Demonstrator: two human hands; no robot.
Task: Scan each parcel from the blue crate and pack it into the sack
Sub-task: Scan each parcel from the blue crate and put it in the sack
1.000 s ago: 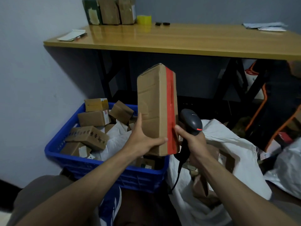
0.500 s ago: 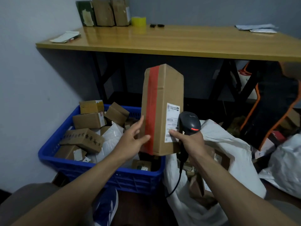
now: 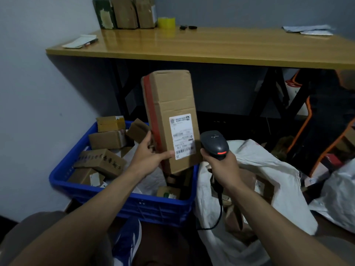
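My left hand [image 3: 151, 154] grips a tall cardboard parcel [image 3: 171, 104] by its lower left edge and holds it upright above the blue crate [image 3: 123, 200]. The parcel has a red tape strip down its left side, and its white shipping label [image 3: 182, 136] faces me. My right hand [image 3: 222, 166] holds a dark barcode scanner [image 3: 214, 144] just right of the label, with a red light glowing on its head. The white sack [image 3: 265, 169] lies open at the right with brown parcels inside. Several cardboard boxes fill the crate.
A wooden table [image 3: 211, 47] stands behind, carrying boxes [image 3: 124, 12], a yellow tape roll [image 3: 166, 22] and papers [image 3: 309, 30]. More white sacks [image 3: 338, 194] and orange-edged items lie at the right. The scanner's cable [image 3: 219, 210] hangs down over the sack. My knee and a blue shoe [image 3: 126, 244] are below.
The parcel has been turned about its upright axis, so the label now faces me and the red tape has gone from right to left. My right hand let go of the parcel and drew the scanner slightly right.
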